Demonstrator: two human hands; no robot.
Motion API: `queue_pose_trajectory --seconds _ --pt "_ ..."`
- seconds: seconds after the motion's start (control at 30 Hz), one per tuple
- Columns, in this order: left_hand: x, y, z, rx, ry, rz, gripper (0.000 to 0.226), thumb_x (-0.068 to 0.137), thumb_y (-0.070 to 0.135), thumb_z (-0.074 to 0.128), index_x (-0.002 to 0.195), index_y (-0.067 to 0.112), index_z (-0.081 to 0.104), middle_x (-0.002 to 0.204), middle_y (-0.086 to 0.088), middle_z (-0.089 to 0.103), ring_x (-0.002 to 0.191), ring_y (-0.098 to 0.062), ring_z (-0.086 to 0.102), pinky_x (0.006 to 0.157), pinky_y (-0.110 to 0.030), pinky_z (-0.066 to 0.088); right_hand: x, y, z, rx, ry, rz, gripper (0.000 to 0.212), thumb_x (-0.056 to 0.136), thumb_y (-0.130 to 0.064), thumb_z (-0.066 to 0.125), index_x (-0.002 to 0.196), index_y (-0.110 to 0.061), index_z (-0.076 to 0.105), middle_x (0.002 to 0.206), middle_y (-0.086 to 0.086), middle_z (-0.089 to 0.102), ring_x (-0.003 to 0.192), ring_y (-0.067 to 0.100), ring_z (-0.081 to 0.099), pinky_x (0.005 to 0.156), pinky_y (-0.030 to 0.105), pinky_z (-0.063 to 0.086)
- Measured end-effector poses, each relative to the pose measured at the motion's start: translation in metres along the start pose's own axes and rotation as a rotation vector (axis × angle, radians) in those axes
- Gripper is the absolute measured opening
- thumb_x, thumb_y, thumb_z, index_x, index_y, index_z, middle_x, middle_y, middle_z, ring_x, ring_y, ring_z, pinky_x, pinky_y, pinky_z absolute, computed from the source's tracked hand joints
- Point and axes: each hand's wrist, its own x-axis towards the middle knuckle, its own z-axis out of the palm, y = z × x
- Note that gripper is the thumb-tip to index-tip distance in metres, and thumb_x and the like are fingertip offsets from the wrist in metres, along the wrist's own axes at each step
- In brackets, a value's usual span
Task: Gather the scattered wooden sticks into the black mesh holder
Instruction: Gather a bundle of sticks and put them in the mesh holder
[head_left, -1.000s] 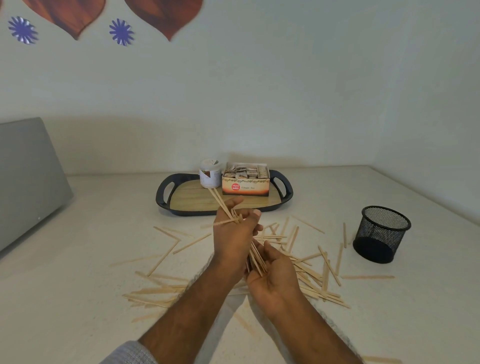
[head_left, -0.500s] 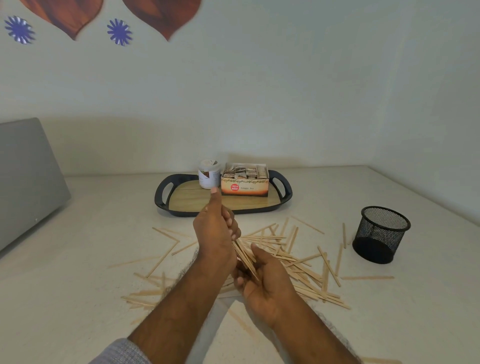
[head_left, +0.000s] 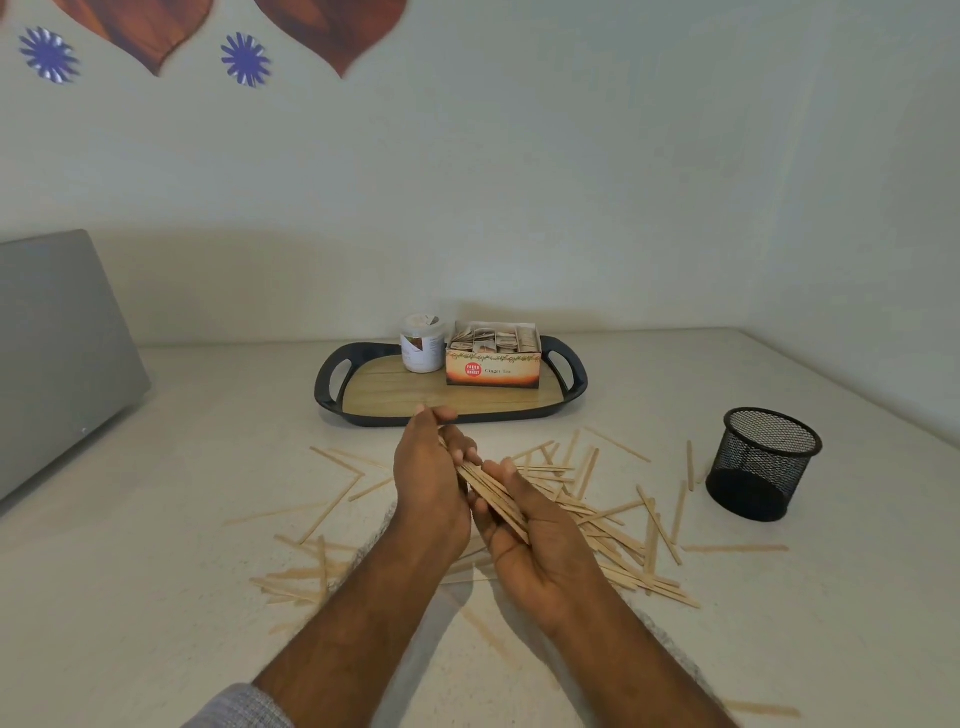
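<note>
Both hands hold one bundle of wooden sticks (head_left: 491, 492) above the white counter, at the middle of the view. My left hand (head_left: 428, 478) grips the bundle's far end, with its back toward me. My right hand (head_left: 540, 540) cups the near end from below, thumb over the sticks. Several more wooden sticks (head_left: 618, 525) lie scattered on the counter under and around the hands. The black mesh holder (head_left: 763, 465) stands upright at the right, well apart from both hands, and no sticks show inside it.
A black-rimmed tray (head_left: 324, 387) with a wooden base sits behind the hands; it carries a white jar (head_left: 422, 344) and an open box of ginger tea (head_left: 493, 356). A grey slanted object (head_left: 57, 358) fills the left edge. Walls close off the back and right.
The bundle has dropped from nearly upright to a flatter slant. My left hand slid along it and lowered, while my right hand closed under the near end.
</note>
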Motion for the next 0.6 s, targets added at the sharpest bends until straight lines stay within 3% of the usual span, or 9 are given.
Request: queue_pose_trajectory --seconds 0.07,0.13,0.27,0.4,0.6 --pt "0.002 0.005 -0.002 -0.062 0.048 -0.039 0.042 0.101 0.047 0.041 0.077 0.015 0.056 0.045 0.003 0.037 0.046 -0.012 0.045 0.055 -0.031 0.044 -0.002 -0.002 0.0 -0.024 -0.115 0.003 0.042 0.076 0.001 0.069 0.115 0.014 0.059 0.115 0.028 0.066 0.103 0.032 0.068 0.086 0.032 0.058" --pt "0.003 0.009 -0.005 -0.114 0.095 -0.074 0.047 0.098 0.054 0.042 0.071 0.017 0.052 0.046 0.002 0.036 0.044 -0.012 0.044 0.054 -0.03 0.044 -0.002 -0.003 0.001 -0.108 -0.174 0.008 0.048 0.073 0.011 0.067 0.12 0.012 0.056 0.122 0.029 0.062 0.114 0.034 0.063 0.096 0.034 0.052" --pt "0.0 0.01 -0.01 -0.157 0.09 -0.093 0.052 0.095 0.058 0.043 0.064 0.017 0.046 0.047 0.001 0.036 0.044 -0.013 0.044 0.057 -0.032 0.046 -0.002 -0.002 0.001 -0.27 -0.113 -0.069 0.045 0.069 0.015 0.067 0.113 0.008 0.061 0.114 0.027 0.067 0.109 0.035 0.066 0.087 0.032 0.057" --pt "-0.006 0.007 -0.017 -0.142 -0.002 -0.098 0.051 0.097 0.052 0.043 0.061 0.015 0.044 0.047 -0.001 0.041 0.049 -0.016 0.049 0.061 -0.034 0.047 -0.004 -0.008 -0.002 -0.269 -0.049 -0.078 0.028 0.076 0.015 0.064 0.104 0.011 0.065 0.103 0.029 0.07 0.095 0.038 0.07 0.078 0.032 0.06" --pt "-0.014 0.01 -0.027 0.153 -0.135 0.015 0.052 0.1 0.041 0.046 0.058 0.015 0.063 0.061 -0.005 0.061 0.06 -0.016 0.061 0.072 -0.036 0.051 -0.009 -0.023 -0.007 -0.289 -0.004 -0.034 0.016 0.08 0.014 0.062 0.096 0.014 0.065 0.096 0.031 0.07 0.082 0.037 0.073 0.064 0.026 0.06"
